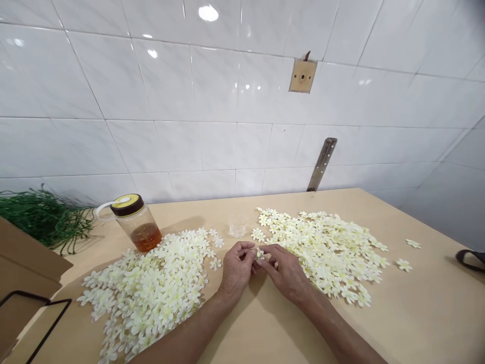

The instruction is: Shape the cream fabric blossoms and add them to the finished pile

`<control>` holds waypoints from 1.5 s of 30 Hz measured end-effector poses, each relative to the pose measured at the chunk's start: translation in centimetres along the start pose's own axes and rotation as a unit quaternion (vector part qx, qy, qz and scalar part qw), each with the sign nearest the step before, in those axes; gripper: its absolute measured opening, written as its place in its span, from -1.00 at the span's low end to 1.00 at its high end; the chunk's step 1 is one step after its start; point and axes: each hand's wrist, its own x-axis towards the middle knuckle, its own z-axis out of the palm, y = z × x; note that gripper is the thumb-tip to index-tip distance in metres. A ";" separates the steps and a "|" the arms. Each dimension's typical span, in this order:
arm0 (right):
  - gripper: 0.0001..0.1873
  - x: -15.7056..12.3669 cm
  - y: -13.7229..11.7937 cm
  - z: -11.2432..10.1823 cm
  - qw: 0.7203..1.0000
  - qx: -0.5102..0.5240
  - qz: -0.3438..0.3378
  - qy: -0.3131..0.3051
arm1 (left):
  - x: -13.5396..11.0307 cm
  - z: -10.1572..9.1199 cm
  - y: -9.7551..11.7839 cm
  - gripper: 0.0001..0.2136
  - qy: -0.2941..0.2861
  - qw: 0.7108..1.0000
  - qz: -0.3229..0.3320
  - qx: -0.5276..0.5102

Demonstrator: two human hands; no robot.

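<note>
Between my two hands a small pale yellow-white artificial flower is pinched by the fingertips. My left hand is closed, thumb and forefinger at the flower's left side. From the other side my right hand grips it, its fingers also closed. Whether a second piece is in the fingers I cannot make out. Left of my hands spreads a heap of white flowers, and to the right lies a yellower heap of flowers. A small clear cup stands just beyond my hands.
At the left, a plastic bottle of amber liquid stands behind the white heap. Green artificial stems and a cardboard box are further left. A dark strap lies at the right edge. The tiled wall bounds the table behind.
</note>
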 end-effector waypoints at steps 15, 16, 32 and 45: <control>-0.75 -0.1 -0.6 0.0 0.999 -0.044 0.004 -0.026 | 0.1 -0.1 -0.1 -0.81 0.036 0.999 -0.018 0.001; -0.75 -0.1 -0.7 0.0 0.999 -0.046 0.006 -0.022 | 0.1 -0.1 0.0 -0.81 0.032 0.999 -0.019 -0.001; -0.72 0.3 -0.4 0.1 0.998 -0.055 -0.017 -0.012 | 0.2 -0.3 -0.5 -0.78 -0.006 0.999 0.021 0.049; -0.66 0.0 -0.4 -0.2 1.000 -0.009 -0.001 -0.013 | -0.3 -0.2 -0.1 -0.74 -0.041 0.997 0.006 0.061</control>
